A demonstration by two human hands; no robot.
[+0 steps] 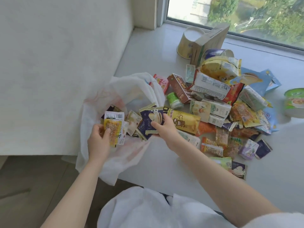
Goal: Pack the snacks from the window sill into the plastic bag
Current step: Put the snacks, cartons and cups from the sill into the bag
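Note:
A white plastic bag (131,89) hangs open at the left edge of the white window sill (148,51), with a few small packets inside. Over its mouth my left hand (98,142) grips a yellow snack packet (114,129) with a barcode at its top. My right hand (166,129) holds several dark blue packets (150,119) at the bag's right rim. A large heap of snacks (222,104) lies on the sill to the right, with a long yellow packet (184,120) right beside my right hand.
An upturned yellow paper cup (187,43) and a beige carton (210,41) stand at the back by the window. A green lidded bowl (294,101) sits at the far right. Left of the sill is a white wall, with brown floor below.

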